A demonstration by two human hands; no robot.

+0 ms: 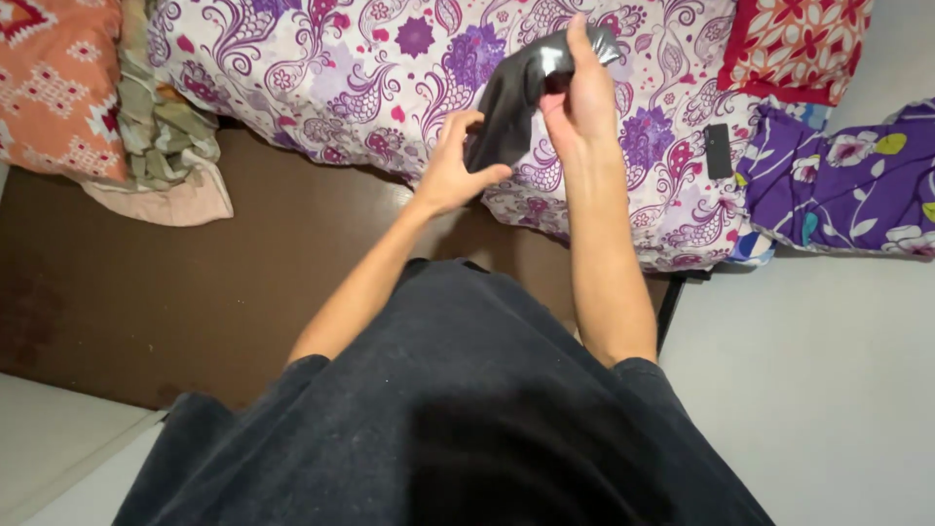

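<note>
A dark grey piece of cloth (506, 102) hangs between both hands above the bed. My right hand (581, 93) pinches its upper end, fingers pointing up. My left hand (456, 161) grips its lower edge with curled fingers. Under them lies a white blanket with purple flowers (341, 68), spread over the bed. My dark shirt fills the lower middle of the view.
An orange patterned pillow (54, 88) and a crumpled pale cloth (166, 146) lie at the left on a dark brown sheet (175, 282). A red patterned pillow (794, 49), a purple flowered cloth (847, 185) and a small black flat object (718, 151) sit at the right. Pale floor (808, 390) lies beside the bed.
</note>
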